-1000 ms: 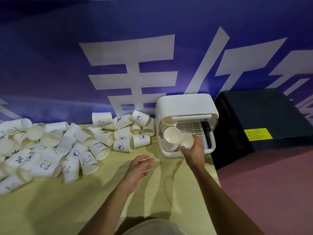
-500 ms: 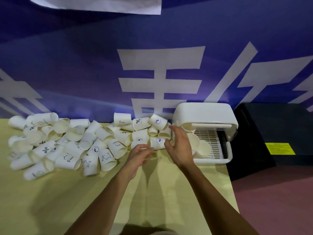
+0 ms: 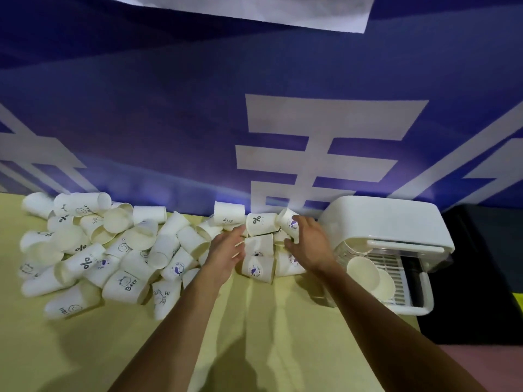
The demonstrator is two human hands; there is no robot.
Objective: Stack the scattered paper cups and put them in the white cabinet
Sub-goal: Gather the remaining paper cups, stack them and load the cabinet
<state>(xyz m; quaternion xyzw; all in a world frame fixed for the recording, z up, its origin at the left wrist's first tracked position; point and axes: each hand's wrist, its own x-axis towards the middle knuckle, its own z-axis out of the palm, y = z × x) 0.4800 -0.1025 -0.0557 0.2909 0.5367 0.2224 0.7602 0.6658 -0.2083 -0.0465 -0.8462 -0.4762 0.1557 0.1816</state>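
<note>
Both hands have left the white cabinet (image 3: 387,222) for the pile's right end. The left hand (image 3: 226,256) lays straight fingers on cups; the right hand (image 3: 310,246) curls its fingers round one paper cup (image 3: 290,222). Roughly forty loose cups (image 3: 127,250) crowd the counter's (image 3: 254,335) back edge, two stacks (image 3: 363,271) lie in the cabinet, and open room runs along the near side.

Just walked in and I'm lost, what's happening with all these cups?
A person is working through a pile of paper cups scattered on a yellow table. The left hand reaches open into the pile, and the right hand curls its fingers over a tilted cup beside the white cabinet. A few stored cups lie on their sides in the open cabinet; most are not yet stacked.
</note>
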